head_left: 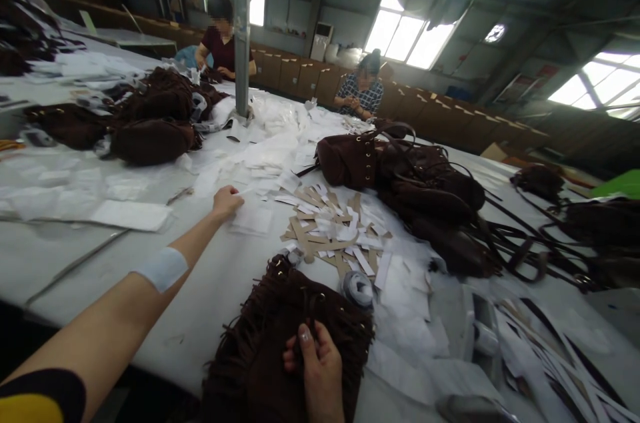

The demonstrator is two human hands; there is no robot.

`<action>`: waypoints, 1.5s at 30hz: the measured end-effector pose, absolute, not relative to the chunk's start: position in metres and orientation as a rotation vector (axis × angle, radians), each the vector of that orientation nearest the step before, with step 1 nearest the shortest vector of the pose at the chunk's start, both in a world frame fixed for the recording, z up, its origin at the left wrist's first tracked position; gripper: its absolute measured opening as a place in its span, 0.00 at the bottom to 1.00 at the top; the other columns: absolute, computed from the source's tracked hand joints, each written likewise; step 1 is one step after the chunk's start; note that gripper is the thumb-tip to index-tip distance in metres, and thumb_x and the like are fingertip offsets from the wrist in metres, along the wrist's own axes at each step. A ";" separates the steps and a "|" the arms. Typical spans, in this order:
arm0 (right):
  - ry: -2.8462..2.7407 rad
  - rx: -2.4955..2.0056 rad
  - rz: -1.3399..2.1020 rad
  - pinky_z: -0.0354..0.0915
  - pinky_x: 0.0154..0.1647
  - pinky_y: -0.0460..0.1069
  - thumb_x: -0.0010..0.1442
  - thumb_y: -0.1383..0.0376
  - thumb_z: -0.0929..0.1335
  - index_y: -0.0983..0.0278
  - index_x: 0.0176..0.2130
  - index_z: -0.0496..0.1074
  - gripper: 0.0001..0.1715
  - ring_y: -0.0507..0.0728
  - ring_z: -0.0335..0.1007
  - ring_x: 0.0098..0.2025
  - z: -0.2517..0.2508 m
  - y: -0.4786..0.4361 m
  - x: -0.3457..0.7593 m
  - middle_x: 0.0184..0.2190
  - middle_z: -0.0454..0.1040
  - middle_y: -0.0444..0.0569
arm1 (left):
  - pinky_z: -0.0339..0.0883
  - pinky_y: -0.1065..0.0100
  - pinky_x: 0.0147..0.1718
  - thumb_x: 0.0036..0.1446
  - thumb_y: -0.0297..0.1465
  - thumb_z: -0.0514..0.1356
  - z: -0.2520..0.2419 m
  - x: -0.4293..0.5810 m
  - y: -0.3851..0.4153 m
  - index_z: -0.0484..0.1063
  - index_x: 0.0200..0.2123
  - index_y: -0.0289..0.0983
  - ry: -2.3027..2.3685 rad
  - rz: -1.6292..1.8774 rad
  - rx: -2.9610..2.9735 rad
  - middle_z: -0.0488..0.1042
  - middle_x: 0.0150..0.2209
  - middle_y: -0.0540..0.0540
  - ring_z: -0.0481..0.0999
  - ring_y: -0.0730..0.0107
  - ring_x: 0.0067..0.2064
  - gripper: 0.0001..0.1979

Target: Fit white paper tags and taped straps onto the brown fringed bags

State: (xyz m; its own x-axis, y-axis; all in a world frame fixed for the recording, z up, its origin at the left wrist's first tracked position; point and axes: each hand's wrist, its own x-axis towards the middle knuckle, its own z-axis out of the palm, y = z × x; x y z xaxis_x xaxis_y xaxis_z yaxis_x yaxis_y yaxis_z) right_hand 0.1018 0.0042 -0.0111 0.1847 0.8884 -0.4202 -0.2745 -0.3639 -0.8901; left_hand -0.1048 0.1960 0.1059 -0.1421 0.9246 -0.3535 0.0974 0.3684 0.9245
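A dark brown fringed bag [273, 336] lies in front of me at the table's near edge. My right hand [320, 359] is closed over its front, thumb and fingers pinching a dark strap [311, 309] near the bag's top. My left hand [227, 203] reaches out over the table, its fingers closed at the edge of a thin, see-through white sheet [254, 219]. A roll of grey wrapping [357, 289] touches the bag's upper right corner. Just beyond the bag is a heap of tan and white paper strips [330, 229].
Brown bags with straps [410, 176] are piled at the right, and more brown bags [153, 116] at the left. A grey post [242, 29] rises from the table. Two people, one in a dark red top [220, 49] and one in a checked top [367, 89], sit across the table.
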 end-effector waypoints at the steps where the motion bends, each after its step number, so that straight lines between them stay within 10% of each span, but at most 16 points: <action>1: -0.640 -1.403 1.408 0.67 0.19 0.46 0.44 0.44 0.73 0.67 0.41 0.67 0.35 0.53 0.70 0.21 -0.010 0.004 0.102 0.22 0.74 0.46 | 0.69 0.55 0.44 0.61 0.34 0.57 0.108 -0.100 0.191 0.66 0.52 0.33 1.503 0.949 0.934 0.68 0.51 0.42 0.72 0.60 0.47 0.17; 18: -0.599 -1.478 1.163 0.48 0.12 0.41 0.42 0.53 0.73 0.69 0.40 0.73 0.29 0.47 0.55 0.12 0.026 0.013 0.136 0.12 0.67 0.39 | 0.69 0.65 0.29 0.35 0.23 0.68 0.020 -0.022 0.000 0.72 0.39 0.34 0.975 0.845 0.432 0.77 0.30 0.45 0.75 0.64 0.29 0.22; 28: -0.855 -1.545 1.037 0.63 0.22 0.48 0.47 0.58 0.70 0.65 0.33 0.79 0.14 0.56 0.69 0.20 0.043 -0.014 0.101 0.21 0.76 0.48 | 0.63 0.73 0.21 0.49 0.24 0.60 0.020 0.014 -0.012 0.70 0.27 0.33 0.971 1.041 0.272 0.69 0.17 0.51 0.68 0.74 0.19 0.01; 37: -1.228 -1.750 0.705 0.65 0.47 0.52 0.55 0.64 0.63 0.64 0.39 0.78 0.17 0.62 0.75 0.43 0.032 -0.048 0.104 0.38 0.79 0.53 | 0.71 0.68 0.30 0.57 0.28 0.56 0.021 0.003 -0.023 0.73 0.31 0.31 0.849 1.003 0.170 0.78 0.27 0.43 0.76 0.68 0.27 0.08; 45: -1.012 -1.692 0.915 0.67 0.27 0.49 0.55 0.52 0.65 0.67 0.42 0.75 0.25 0.58 0.74 0.25 0.037 -0.041 0.098 0.25 0.78 0.50 | 0.70 0.67 0.32 0.52 0.34 0.62 0.028 0.004 -0.026 0.74 0.37 0.31 0.943 1.036 0.493 0.78 0.30 0.43 0.77 0.64 0.32 0.12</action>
